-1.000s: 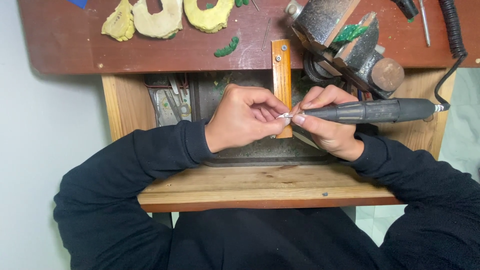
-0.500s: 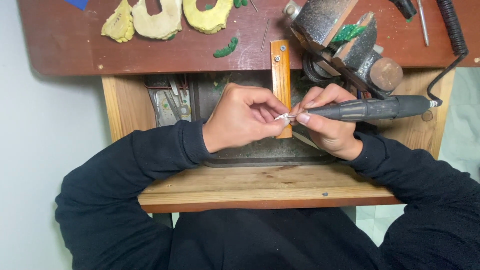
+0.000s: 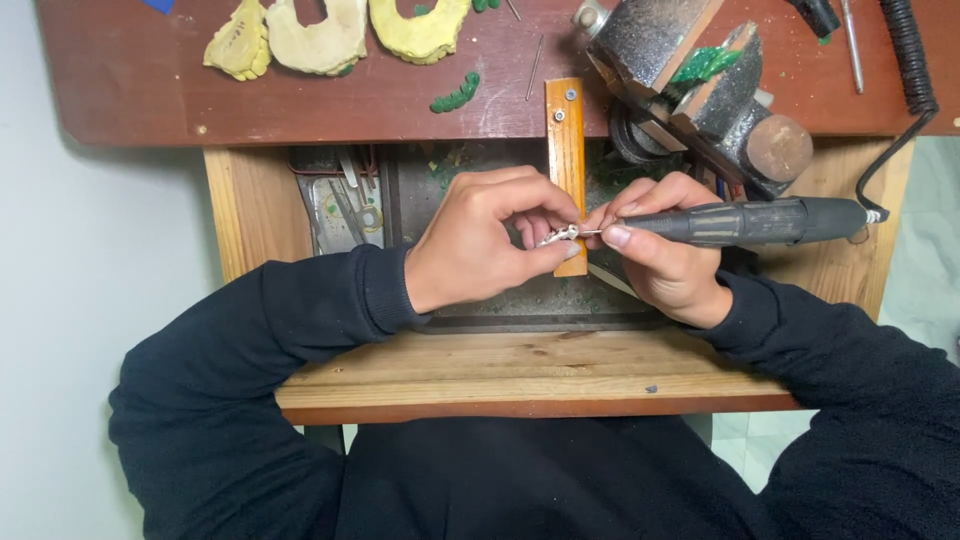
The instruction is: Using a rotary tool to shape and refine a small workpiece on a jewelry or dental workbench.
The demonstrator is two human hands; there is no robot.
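We work at a dark red-brown counter (image 3: 300,100) whose open wooden drawer (image 3: 520,365) sits near us. A heavy metal vise (image 3: 700,75) stands far right, yellowish plaster-like moulds (image 3: 320,35) far left. Our right hand (image 3: 665,250) grips a ribbed black rotary handpiece (image 3: 750,221). Our left hand (image 3: 480,245) pinches a small silvery piece (image 3: 556,236) against the orange wooden peg (image 3: 566,150).

Vise (image 3: 700,85) crowds right, wooden peg (image 3: 566,160) ahead; wooden ledge (image 3: 480,365) free.
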